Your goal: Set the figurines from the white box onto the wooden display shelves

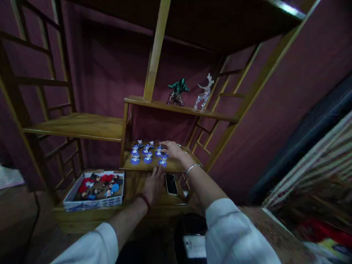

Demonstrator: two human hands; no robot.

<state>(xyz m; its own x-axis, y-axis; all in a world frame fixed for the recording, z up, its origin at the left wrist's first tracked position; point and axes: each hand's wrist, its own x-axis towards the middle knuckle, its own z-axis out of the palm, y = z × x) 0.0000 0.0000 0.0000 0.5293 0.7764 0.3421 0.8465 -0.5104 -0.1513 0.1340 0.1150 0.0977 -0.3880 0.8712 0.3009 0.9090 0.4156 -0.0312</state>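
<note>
Several small figurines (pixel 147 157) on round purple-blue bases stand in rows on the low shelf (pixel 176 165). At the back of the group are figurines with dark bases (pixel 140 143). My right hand (pixel 171 148) reaches over the shelf to the back row, its fingers closed around a small figurine (pixel 160 145) mostly hidden by them. Just in front of the shelf edge, my left hand (pixel 154 181) has its fingers stretched out and holds nothing. Closest to its fingertips is a purple-based figurine (pixel 163 161) at the front right.
A shallow cardboard box (pixel 95 203) with several loose figurines stands at the left. A phone (pixel 171 184) lies right of my left hand. Above, a shelf board (pixel 189 110) bears a green-and-dark figure (pixel 178 91) and a clear deer-like figure (pixel 204 93). Wooden posts (pixel 156 51) frame the unit.
</note>
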